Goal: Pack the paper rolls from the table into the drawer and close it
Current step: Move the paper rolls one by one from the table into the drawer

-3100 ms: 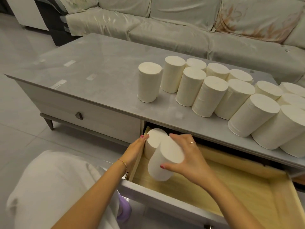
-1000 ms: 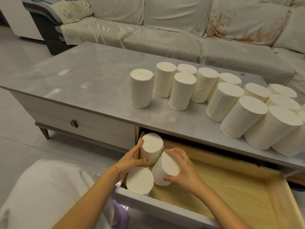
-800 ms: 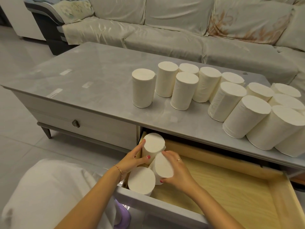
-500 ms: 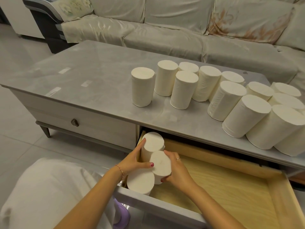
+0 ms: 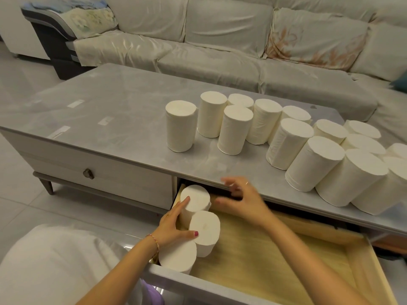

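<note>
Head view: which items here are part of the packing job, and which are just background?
Job: paper rolls on the table; three rolls in the drawer; open drawer; left hand; right hand.
Background: sofa; closed left drawer; tape strips.

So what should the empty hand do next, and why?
Probably reach up and take the nearest roll off the table. The right hand is empty, three rolls already stand in the drawer, steadied by the left hand, and many wait on top.
</note>
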